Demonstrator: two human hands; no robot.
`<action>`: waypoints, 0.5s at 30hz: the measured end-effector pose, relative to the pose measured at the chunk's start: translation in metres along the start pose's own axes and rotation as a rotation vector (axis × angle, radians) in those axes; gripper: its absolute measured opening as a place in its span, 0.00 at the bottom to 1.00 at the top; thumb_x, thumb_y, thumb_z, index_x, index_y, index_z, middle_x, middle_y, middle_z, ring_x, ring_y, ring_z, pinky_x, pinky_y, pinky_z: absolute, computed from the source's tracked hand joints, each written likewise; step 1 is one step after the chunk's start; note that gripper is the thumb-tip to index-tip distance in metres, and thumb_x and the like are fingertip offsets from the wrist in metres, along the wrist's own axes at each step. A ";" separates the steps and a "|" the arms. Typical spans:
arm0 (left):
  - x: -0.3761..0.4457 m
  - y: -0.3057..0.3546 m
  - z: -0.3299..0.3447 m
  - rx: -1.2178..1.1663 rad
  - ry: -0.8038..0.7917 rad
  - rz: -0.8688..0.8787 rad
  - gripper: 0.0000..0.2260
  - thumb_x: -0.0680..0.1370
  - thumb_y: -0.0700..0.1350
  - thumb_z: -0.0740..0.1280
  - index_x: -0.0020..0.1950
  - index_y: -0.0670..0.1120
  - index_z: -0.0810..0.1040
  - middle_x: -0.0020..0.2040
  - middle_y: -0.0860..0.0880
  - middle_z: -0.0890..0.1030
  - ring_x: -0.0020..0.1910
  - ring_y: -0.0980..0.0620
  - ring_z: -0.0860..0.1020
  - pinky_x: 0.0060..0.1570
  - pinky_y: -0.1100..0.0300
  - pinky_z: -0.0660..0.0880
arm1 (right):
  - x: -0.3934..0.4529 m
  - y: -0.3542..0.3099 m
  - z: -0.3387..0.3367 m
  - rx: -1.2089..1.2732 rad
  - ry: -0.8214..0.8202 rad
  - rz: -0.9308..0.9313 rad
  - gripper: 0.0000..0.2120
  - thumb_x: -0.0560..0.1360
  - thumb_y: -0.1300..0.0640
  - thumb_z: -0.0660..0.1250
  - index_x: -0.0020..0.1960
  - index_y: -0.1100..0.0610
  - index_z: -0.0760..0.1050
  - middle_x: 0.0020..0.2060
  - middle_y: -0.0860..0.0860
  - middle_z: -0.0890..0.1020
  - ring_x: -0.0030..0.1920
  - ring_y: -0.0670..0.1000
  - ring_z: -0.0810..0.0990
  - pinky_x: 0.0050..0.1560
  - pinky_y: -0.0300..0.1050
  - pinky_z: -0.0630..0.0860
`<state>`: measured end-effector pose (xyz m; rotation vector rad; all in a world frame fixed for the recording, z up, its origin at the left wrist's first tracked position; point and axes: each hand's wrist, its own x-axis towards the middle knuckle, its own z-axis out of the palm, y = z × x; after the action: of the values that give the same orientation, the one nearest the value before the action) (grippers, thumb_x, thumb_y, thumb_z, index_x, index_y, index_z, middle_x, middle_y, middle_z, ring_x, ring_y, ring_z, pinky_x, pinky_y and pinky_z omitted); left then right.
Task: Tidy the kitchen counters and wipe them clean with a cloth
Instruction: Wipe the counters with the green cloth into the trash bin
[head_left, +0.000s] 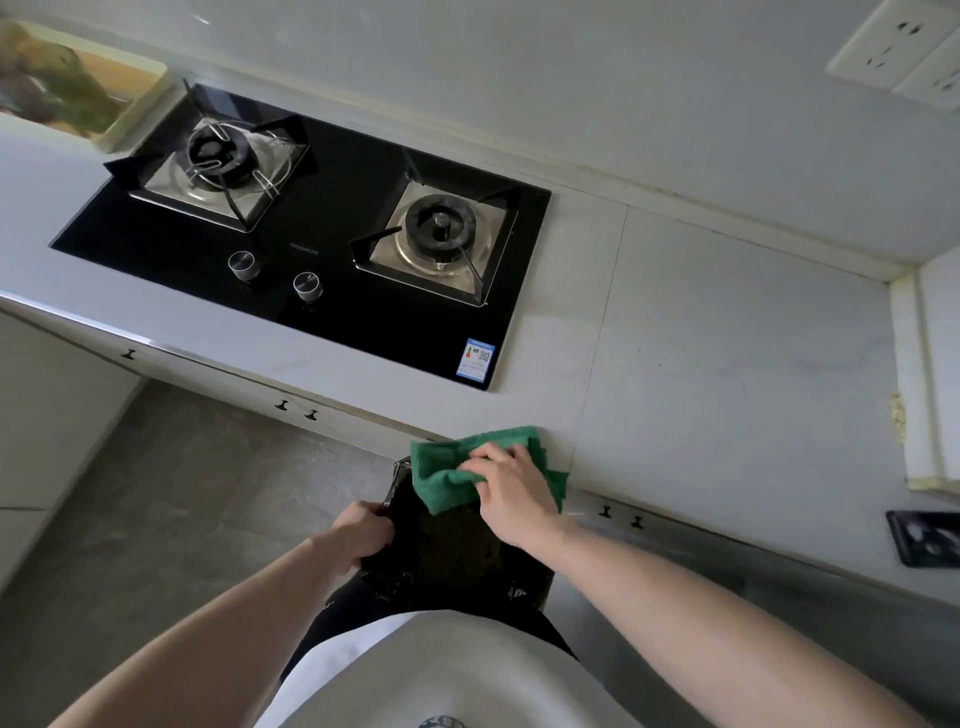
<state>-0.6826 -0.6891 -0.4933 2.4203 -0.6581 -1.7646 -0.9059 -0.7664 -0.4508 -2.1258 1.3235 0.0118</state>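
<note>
A green cloth (451, 470) hangs over the front edge of the pale grey counter (727, 338), partly above a black plastic bag (447, 545). My right hand (511, 491) lies on the cloth with its fingers curled into the fabric at the counter's edge. My left hand (363, 535) grips the rim of the black bag and holds it just below the counter's edge. The bag's inside is dark and I cannot see what it holds.
A black glass gas hob (332, 270) with two burners and two knobs sits left of the cloth. A cutting board (78, 83) leans at the far left. Wall sockets (904, 47) are top right. A small black tray (924, 538) lies at the right edge.
</note>
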 end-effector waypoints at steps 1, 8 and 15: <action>0.001 0.001 -0.002 0.010 0.000 0.005 0.15 0.73 0.34 0.61 0.47 0.47 0.86 0.38 0.43 0.85 0.33 0.44 0.84 0.39 0.51 0.82 | -0.008 -0.003 0.005 0.030 -0.045 -0.016 0.17 0.82 0.60 0.62 0.68 0.49 0.78 0.66 0.43 0.77 0.64 0.52 0.71 0.67 0.49 0.71; 0.002 0.013 -0.029 0.148 -0.038 0.062 0.15 0.74 0.37 0.61 0.50 0.48 0.86 0.40 0.44 0.85 0.34 0.46 0.82 0.30 0.60 0.77 | -0.038 0.005 0.000 0.232 0.159 0.164 0.15 0.80 0.61 0.63 0.64 0.52 0.80 0.60 0.42 0.80 0.59 0.45 0.78 0.59 0.38 0.73; 0.004 0.022 -0.049 0.209 -0.087 0.090 0.13 0.72 0.36 0.61 0.49 0.41 0.84 0.36 0.44 0.81 0.33 0.47 0.79 0.28 0.63 0.74 | -0.044 0.029 -0.072 0.300 0.563 0.377 0.09 0.79 0.61 0.64 0.55 0.56 0.81 0.50 0.47 0.82 0.46 0.47 0.78 0.45 0.37 0.69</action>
<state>-0.6429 -0.7195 -0.4736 2.4069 -0.9921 -1.8584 -0.9737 -0.7760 -0.3937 -1.6547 1.8939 -0.6287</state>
